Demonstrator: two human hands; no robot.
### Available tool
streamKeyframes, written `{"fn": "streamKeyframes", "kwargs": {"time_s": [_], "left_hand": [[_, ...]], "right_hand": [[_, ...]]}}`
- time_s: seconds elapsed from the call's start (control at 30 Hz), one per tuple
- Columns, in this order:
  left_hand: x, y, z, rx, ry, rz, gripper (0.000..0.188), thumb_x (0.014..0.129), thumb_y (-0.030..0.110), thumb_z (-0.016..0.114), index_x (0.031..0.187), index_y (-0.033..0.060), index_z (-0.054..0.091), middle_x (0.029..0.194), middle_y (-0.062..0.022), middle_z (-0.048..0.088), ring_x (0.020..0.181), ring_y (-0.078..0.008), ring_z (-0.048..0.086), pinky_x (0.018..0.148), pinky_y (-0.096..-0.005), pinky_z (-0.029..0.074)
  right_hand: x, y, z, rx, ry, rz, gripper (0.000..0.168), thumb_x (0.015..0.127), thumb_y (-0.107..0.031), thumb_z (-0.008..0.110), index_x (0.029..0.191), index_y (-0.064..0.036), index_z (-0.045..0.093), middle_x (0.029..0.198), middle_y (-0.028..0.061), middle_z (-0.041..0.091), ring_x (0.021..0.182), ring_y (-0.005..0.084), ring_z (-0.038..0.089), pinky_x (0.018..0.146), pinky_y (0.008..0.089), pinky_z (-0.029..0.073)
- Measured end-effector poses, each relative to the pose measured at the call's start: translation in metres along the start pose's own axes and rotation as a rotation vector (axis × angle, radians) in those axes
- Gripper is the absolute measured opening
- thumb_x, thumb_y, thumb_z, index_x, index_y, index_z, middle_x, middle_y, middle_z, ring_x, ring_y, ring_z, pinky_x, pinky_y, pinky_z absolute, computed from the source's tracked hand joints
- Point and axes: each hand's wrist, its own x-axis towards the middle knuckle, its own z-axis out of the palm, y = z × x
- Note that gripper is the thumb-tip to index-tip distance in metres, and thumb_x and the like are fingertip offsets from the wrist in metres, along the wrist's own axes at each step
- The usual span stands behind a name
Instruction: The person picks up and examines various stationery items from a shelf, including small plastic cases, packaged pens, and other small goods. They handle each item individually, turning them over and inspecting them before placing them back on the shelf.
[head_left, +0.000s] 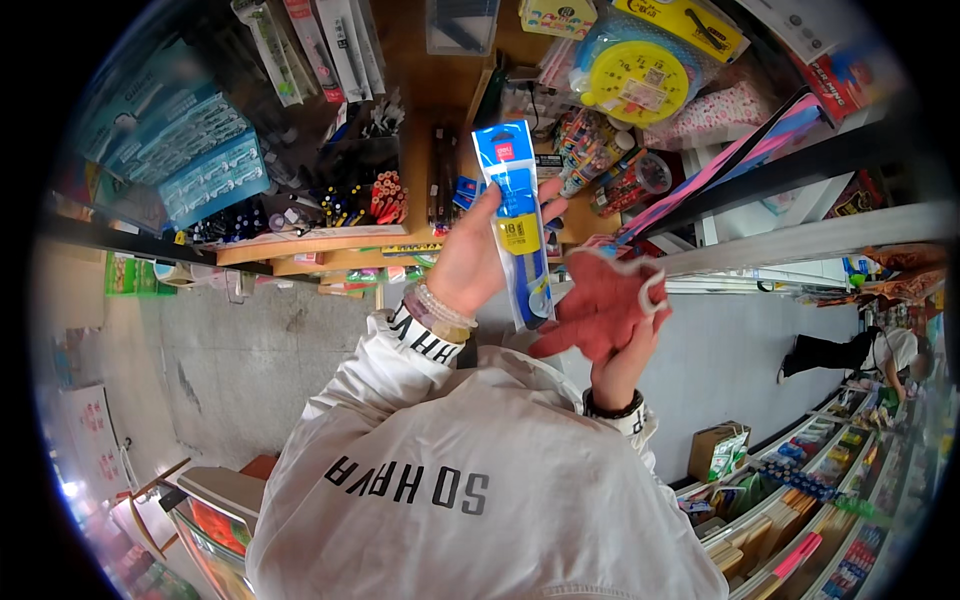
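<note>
My left hand (469, 259), palm up and wearing beaded bracelets, holds a blue utility knife in a clear sleeve (523, 232). The thumb presses on the near face while fingertips show past the far edge. The sleeve's header is blue with a Deli logo, and a yellow band crosses the card below. In my right hand (628, 358) is a red knitted work glove (604, 304) with a white cuff edge. The glove hangs loosely and partly covers my fingers. Its tip reaches close to the sleeve's lower end.
A wooden shelf (330, 240) ahead carries pens, red pencils (388, 196) and blue blade packs (214, 180). A yellow clock-face toy (637, 82) lies at front right, above a metal rail (795, 236). A person (855, 352) bends by stocked racks at right; a cardboard box (716, 450) stands on the floor.
</note>
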Motion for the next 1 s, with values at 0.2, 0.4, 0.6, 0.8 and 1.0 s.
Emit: {"fn": "streamKeyframes", "kwargs": {"time_s": [0.2,0.4,0.6,0.8,1.0], "left_hand": [[-0.004,-0.019,0.008,0.235,0.176,0.039,0.044,0.094,0.032,0.033,0.122,-0.0008,0.042,0.116,-0.0130,0.053,0.105,-0.0246,0.052,0.087,-0.0359,0.044],[-0.011,0.021,0.039,0.440,0.215,0.325,0.037,0.094,0.031,0.035,0.111,0.0004,0.047,0.104,-0.0150,0.058,0.088,-0.0209,0.058,0.076,-0.0327,0.047],[-0.006,0.072,0.071,0.698,0.148,0.615,0.034,0.094,0.031,0.037,0.104,0.0006,0.049,0.095,-0.0138,0.061,0.077,-0.0186,0.060,0.072,-0.0299,0.046],[-0.003,0.095,0.086,0.763,0.189,0.740,0.033,0.094,0.029,0.035,0.104,0.0019,0.049,0.095,-0.0146,0.062,0.075,-0.0182,0.060,0.071,-0.0288,0.045],[-0.004,0.112,0.087,0.774,0.210,0.773,0.032,0.094,0.029,0.036,0.101,0.0022,0.052,0.095,-0.0113,0.062,0.074,-0.0149,0.059,0.067,-0.0264,0.045]], "right_hand": [[0.011,0.006,0.038,-0.501,-0.419,-0.126,0.064,0.077,-0.016,0.064,0.128,0.002,0.031,0.116,0.0171,0.050,0.105,0.0264,0.053,0.087,0.0320,0.043],[-0.007,0.021,0.028,-0.631,-0.426,-0.006,0.054,0.073,-0.006,0.065,0.121,0.003,0.040,0.106,0.0145,0.056,0.098,0.0186,0.054,0.084,0.0306,0.043],[-0.004,0.030,0.010,-0.488,-0.303,0.077,0.047,0.075,-0.009,0.064,0.116,0.003,0.044,0.104,0.0113,0.056,0.094,0.0167,0.054,0.083,0.0292,0.043],[-0.005,0.033,0.005,-0.455,-0.244,0.056,0.047,0.075,-0.010,0.064,0.116,0.004,0.045,0.103,0.0107,0.056,0.093,0.0157,0.054,0.082,0.0288,0.043],[-0.005,0.034,0.007,-0.428,-0.267,0.101,0.046,0.075,-0.009,0.063,0.115,0.004,0.045,0.102,0.0104,0.056,0.092,0.0155,0.054,0.081,0.0287,0.044]]}}
